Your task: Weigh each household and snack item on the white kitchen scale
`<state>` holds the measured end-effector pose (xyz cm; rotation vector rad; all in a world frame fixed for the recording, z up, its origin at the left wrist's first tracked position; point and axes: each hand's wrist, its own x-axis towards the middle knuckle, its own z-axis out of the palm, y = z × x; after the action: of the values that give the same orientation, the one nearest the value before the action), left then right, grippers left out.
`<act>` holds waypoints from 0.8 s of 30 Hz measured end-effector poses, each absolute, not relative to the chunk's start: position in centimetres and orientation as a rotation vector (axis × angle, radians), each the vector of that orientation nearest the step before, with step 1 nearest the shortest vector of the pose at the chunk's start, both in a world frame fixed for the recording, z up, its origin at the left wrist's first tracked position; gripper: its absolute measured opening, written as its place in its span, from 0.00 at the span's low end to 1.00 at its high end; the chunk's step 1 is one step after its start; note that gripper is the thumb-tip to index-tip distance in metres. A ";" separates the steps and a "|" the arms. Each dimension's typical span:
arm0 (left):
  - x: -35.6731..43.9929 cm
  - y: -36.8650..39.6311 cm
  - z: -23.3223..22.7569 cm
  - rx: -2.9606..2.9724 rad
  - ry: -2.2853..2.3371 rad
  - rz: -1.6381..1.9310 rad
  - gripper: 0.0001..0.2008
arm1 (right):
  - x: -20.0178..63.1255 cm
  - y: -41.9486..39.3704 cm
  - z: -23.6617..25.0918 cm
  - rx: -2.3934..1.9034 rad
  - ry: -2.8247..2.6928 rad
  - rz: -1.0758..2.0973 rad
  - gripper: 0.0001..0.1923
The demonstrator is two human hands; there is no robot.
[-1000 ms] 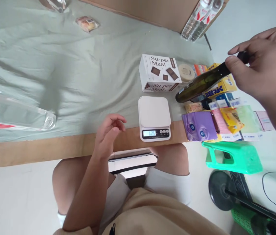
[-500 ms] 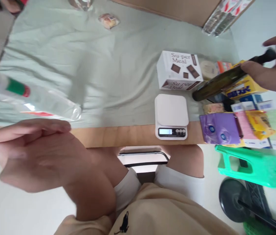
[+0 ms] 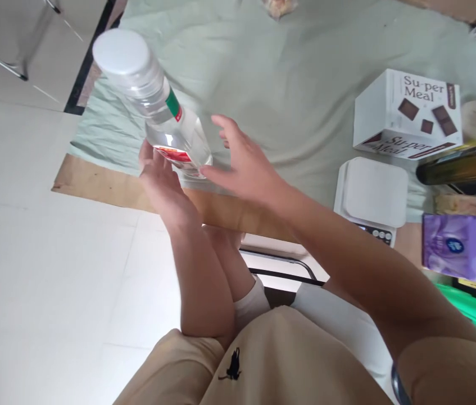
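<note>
Clear plastic bottle (image 3: 159, 112), white-capped with a red-green label, tilts above the table's near edge. I see my left hand (image 3: 162, 183) cupping its base; my right hand (image 3: 244, 166) hovers open just beside it.

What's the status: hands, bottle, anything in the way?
Left hand under clear bottle, gripping it. Right hand open beside it. Scale and box off to the right, not blocking.

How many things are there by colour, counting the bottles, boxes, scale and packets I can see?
Clear: 1, the bottle in the left hand
White: 2, the box and the scale
Dark green: 1, the dark bottle
Purple: 1, the packet
Total: 5
</note>
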<state>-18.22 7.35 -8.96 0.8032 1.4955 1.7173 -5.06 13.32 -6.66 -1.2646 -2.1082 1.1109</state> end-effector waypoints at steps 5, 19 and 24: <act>-18.5 7.5 -8.3 0.573 1.385 1.781 0.15 | -7.2 13.6 -6.6 -1.168 -2.148 1.214 0.32; -6.5 7.7 -9.3 1.484 0.652 1.332 0.33 | 13.9 7.3 -6.6 -1.249 -1.642 0.656 0.19; 0.6 7.8 -8.8 1.544 0.481 1.124 0.32 | 20.9 5.1 -6.5 -1.376 -1.531 0.585 0.20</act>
<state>0.57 7.84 -8.82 1.5442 0.4807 1.1244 20.93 5.07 -6.53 -1.3759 -1.5314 0.5850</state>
